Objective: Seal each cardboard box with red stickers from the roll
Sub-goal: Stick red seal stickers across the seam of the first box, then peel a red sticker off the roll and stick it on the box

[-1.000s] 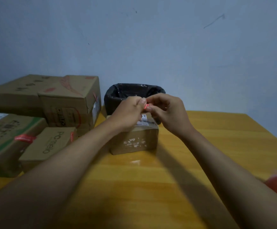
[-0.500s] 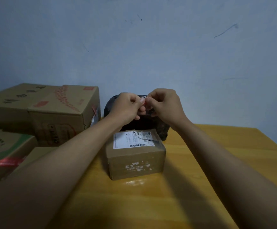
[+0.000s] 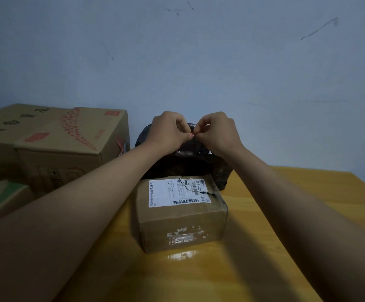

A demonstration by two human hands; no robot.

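Note:
A small cardboard box (image 3: 181,216) with a white shipping label and a torn top seam stands on the wooden table (image 3: 275,214) in front of me. Above and behind it my left hand (image 3: 168,131) and my right hand (image 3: 217,131) are raised close together, fingertips meeting. Between them they pinch a small red sticker (image 3: 192,134), of which only a sliver shows. The sticker roll is out of view.
A black bag-lined bin (image 3: 186,164) stands right behind the small box. Large cardboard boxes (image 3: 53,144) carrying red stickers are stacked at the left, with another box (image 3: 1,199) at the left edge. The table's right edge runs diagonally at the right.
Both hands have lifted off the small box and now hold the sticker above the bin. The view has tilted up, so the box appears lower and the roll at the right has left the frame.

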